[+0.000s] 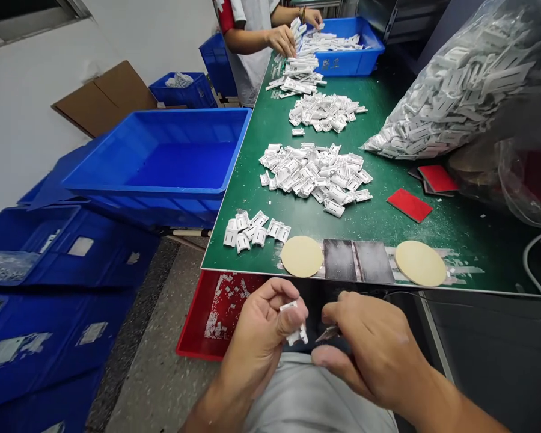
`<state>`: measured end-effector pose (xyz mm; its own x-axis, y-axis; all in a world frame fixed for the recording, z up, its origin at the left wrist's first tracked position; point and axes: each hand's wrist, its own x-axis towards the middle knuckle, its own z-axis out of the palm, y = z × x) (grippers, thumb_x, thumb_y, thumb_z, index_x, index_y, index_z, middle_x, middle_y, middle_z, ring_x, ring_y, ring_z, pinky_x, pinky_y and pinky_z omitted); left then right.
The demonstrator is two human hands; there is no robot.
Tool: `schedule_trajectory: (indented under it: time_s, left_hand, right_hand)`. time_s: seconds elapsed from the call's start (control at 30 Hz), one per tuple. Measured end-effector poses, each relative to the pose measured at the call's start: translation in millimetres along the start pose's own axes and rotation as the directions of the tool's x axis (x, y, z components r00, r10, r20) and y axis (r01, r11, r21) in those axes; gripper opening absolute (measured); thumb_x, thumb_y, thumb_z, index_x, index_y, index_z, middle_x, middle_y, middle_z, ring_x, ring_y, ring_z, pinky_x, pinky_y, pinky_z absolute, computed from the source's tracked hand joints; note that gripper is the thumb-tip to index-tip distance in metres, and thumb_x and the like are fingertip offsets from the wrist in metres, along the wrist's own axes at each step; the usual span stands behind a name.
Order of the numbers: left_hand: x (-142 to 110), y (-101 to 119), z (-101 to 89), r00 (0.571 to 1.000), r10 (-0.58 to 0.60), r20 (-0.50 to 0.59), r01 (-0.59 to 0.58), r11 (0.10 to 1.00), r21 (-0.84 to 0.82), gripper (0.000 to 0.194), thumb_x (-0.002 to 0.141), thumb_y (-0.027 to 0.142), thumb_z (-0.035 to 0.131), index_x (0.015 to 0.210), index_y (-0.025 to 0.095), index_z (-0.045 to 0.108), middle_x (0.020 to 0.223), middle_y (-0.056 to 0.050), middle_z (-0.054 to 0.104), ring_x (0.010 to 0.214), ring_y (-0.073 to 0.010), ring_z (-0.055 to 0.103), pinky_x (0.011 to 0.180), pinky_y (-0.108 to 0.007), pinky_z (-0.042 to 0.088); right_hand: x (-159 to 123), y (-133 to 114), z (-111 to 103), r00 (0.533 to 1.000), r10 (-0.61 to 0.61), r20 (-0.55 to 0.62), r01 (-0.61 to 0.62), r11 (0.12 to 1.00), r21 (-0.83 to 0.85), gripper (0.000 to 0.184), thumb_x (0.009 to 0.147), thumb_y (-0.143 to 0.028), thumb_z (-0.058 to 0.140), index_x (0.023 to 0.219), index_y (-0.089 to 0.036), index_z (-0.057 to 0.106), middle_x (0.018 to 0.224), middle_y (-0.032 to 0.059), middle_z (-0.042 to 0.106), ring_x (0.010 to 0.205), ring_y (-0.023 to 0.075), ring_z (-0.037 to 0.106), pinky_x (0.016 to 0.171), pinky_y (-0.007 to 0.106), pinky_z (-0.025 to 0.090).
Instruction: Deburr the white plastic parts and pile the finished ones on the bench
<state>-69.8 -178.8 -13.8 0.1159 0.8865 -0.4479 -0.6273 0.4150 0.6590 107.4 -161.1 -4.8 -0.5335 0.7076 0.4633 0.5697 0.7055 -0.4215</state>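
Closest in: your left hand (pixel 261 328) is clamped on a small white moulded plastic part (pixel 296 334), thumb over it, just past your lap. Your right hand (pixel 374 343), beside it at 1 o'clock, is closed on a small pointed metal tool (pixel 328 334), partly hidden by your fingers; its tip is near the part, apart from it.

Below the desk edge, 11 o'clock: red plastic tray (pixel 187 337) with white scraps inside.

Near edge of the green-topped desk (pixel 247 186): a loose group of white parts (pixel 252 231) at 11; a round cream disc (pixel 302 257) at 12; two dark, dusty rectangular plates (pixel 358 261) side by side, 12 to 1; a second cream disc (pixel 420 263) at 1.

Further: big heap of white parts (pixel 315 171) at 12, flat red rectangular piece (pixel 409 205) and clear plastic bag full of white pieces (pixel 469 90) at 1. Large blue tub (pixel 157 165), left of the desk, at 10 to 11.

Far end, 12 o'clock: smaller white heap (pixel 327 112), longer white strips (pixel 300 78), then another person's hands (pixel 282 41) holding strips by a blue bin (pixel 347 63).
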Motion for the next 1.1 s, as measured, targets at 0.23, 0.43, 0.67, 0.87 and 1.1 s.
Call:
schedule_trajectory:
  time_s: [0.23,0.43,0.67,0.87,1.1]
  left_hand:
    - [-1.2,2.5,6.3,1.000,-0.004,0.019,0.004,0.999,0.042,0.027,0.064,0.026,0.091,0.072,0.016,0.068,0.069,0.001,0.071,0.058,-0.0055,0.056,0.057,-0.015,0.043]
    - [-0.9,4.9,8.1,1.000,0.006,-0.003,-0.006,0.999,0.044,0.025,0.064,0.019,0.091,0.072,0.016,0.067,0.069,0.000,0.072,0.062,-0.0071,0.061,0.057,-0.015,0.045]
    - [0.0,3.4,8.7,1.000,0.012,-0.012,-0.012,0.999,0.043,0.024,0.065,0.018,0.090,0.072,0.016,0.067,0.069,0.001,0.072,0.062,-0.0062,0.061,0.058,-0.014,0.045]
    - [0.9,2.9,7.9,1.000,0.011,-0.022,-0.010,0.999,0.048,0.024,0.065,0.019,0.090,0.072,0.016,0.067,0.069,0.001,0.071,0.062,-0.0060,0.061,0.058,-0.015,0.045]
    - [-0.2,1.8,6.9,1.000,0.012,-0.026,-0.010,0.997,0.073,0.024,0.066,0.020,0.090,0.072,0.016,0.067,0.071,0.001,0.072,0.062,-0.0063,0.062,0.058,-0.015,0.045]
  right_hand:
    - [3.0,1.4,4.7,0.997,-0.077,0.031,0.082,0.979,-0.185,0.057,0.099,-0.063,0.029,0.069,-0.020,0.053,0.058,0.0007,0.045,0.054,0.0166,0.036,0.056,0.034,0.020]
    - [3.4,4.1,5.7,0.998,-0.059,0.023,0.062,0.970,-0.233,0.057,0.098,-0.064,0.029,0.066,-0.021,0.050,0.058,0.0008,0.044,0.054,0.0175,0.033,0.056,0.035,0.019]
    - [2.5,4.1,5.2,0.997,-0.071,0.028,0.076,0.966,-0.247,0.056,0.099,-0.061,0.029,0.064,-0.022,0.047,0.057,0.0005,0.041,0.054,0.0178,0.031,0.055,0.035,0.018]
    - [1.7,6.1,7.6,0.996,-0.087,0.018,0.089,0.963,-0.254,0.054,0.100,-0.059,0.030,0.065,-0.022,0.047,0.056,0.0000,0.040,0.053,0.0180,0.029,0.055,0.035,0.018]
    - [-2.0,7.4,7.7,0.996,-0.091,0.023,0.094,0.964,-0.250,0.052,0.099,-0.058,0.033,0.064,-0.022,0.046,0.056,-0.0002,0.039,0.053,0.0172,0.028,0.054,0.035,0.017]
